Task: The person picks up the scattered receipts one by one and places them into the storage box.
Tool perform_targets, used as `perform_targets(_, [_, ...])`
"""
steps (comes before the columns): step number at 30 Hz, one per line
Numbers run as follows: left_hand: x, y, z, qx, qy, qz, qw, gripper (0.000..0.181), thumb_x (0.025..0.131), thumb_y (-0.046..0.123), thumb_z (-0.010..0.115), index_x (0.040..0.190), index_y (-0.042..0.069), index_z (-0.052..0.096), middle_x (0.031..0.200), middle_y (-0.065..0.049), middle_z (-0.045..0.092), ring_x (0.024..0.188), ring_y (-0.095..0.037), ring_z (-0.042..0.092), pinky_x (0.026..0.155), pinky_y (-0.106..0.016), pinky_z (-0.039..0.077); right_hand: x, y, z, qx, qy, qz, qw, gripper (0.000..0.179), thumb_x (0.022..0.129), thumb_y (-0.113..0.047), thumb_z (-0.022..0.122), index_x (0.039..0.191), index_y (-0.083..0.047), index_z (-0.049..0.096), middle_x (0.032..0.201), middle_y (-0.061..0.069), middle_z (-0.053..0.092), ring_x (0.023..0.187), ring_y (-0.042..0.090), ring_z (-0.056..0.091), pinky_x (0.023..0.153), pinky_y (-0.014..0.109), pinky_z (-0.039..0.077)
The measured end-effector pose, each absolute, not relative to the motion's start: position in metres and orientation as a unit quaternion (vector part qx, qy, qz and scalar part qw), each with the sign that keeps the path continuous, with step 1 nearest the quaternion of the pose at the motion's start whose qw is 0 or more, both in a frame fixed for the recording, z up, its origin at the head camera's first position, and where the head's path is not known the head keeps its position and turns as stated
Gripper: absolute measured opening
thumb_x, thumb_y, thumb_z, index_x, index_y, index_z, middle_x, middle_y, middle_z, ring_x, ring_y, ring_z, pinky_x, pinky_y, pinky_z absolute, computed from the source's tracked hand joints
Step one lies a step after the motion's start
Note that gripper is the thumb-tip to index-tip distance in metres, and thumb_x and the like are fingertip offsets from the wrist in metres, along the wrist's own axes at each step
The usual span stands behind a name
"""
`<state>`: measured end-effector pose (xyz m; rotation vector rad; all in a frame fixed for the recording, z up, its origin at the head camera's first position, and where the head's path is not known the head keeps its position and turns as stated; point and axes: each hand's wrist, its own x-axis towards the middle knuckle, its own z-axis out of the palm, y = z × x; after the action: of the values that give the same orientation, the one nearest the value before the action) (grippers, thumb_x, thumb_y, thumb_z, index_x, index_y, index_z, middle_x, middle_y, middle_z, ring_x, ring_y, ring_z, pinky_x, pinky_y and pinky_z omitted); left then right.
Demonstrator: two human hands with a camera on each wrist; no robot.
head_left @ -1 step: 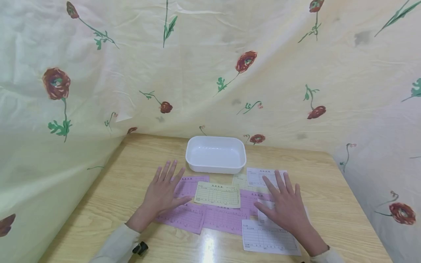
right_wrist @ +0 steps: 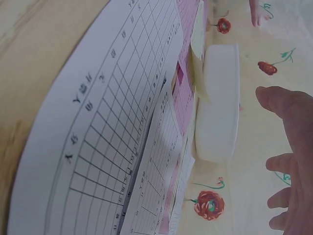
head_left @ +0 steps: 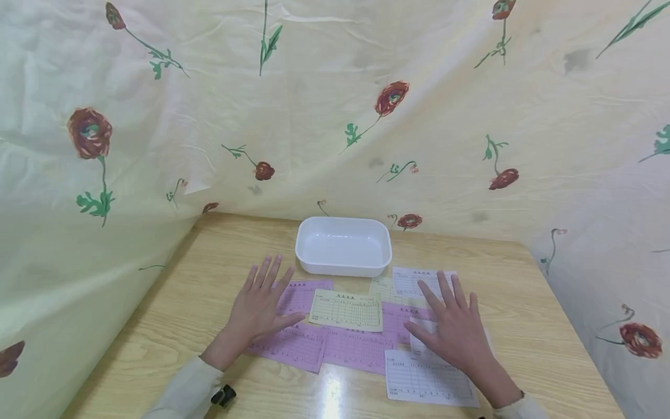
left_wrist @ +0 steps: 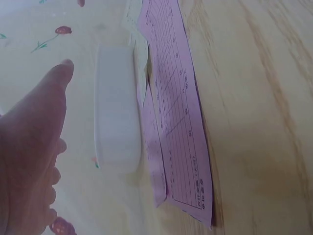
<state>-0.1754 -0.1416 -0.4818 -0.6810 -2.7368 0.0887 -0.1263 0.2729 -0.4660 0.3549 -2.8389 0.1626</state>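
Note:
Fingers spread, my left hand (head_left: 256,308) hovers over the pink printed slips (head_left: 293,349) at the left, holding nothing. My right hand (head_left: 458,331), also spread and holding nothing, is above the white slips (head_left: 426,378) at the right. Between the hands a pale yellow slip (head_left: 346,309) lies across several pink ones. Another pink slip (head_left: 361,351) is in front of it. Both wrist views show the hands raised above the papers, with a left thumb (left_wrist: 56,78) and a right thumb (right_wrist: 274,98) held out straight. Parts of the slips beneath the hands are hidden.
A white rectangular tray (head_left: 343,270) stands behind the slips, near the far edge of the wooden table (head_left: 230,244). Flower-printed cloth (head_left: 314,116) hangs behind the table and along both sides. A dark wrist strap piece (head_left: 224,396) shows by the left sleeve (head_left: 188,387).

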Motion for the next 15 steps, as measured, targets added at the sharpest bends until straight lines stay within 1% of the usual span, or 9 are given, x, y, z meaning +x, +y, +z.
perform_targets(7, [-0.1758,-0.1405,-0.483,-0.233,-0.958,0.031,0.167,0.103,0.086,0.084,0.045,0.16,0.013,0.035,0.167,-0.022,0.023,0.154,-0.041,0.021,0.125,-0.056,0.025,-0.1275,0.2722,-0.4684,0.117,-0.982,0.063,0.136,0.094,0.081,-0.071,0.069,0.151,-0.012,0.049,0.164,0.028,0.027,0.15,0.052,0.02,0.108,0.083,0.021])
perform_targets(13, [-0.1756,-0.142,-0.4823,-0.245,-0.951,0.037,0.183,0.102,0.085,0.084,0.044,0.159,0.014,0.038,0.166,-0.022,0.025,0.153,-0.042,0.024,0.123,-0.057,0.027,-0.1276,0.2728,-0.4666,0.114,-0.984,0.059,0.128,0.095,0.082,-0.073,0.068,0.153,-0.012,0.047,0.164,0.029,0.025,0.151,0.052,0.019,0.108,0.083,0.021])
perform_targets(15, [-0.1764,-0.143,-0.4811,-0.251,-0.95,0.04,0.183,0.102,0.085,0.084,0.044,0.159,0.015,0.038,0.167,-0.022,0.024,0.154,-0.042,0.021,0.123,-0.058,0.026,-0.1283,0.2739,-0.4656,0.115,-0.984,0.051,0.127,0.095,0.083,-0.073,0.067,0.153,-0.012,0.047,0.164,0.029,0.025,0.151,0.052,0.018,0.109,0.083,0.021])
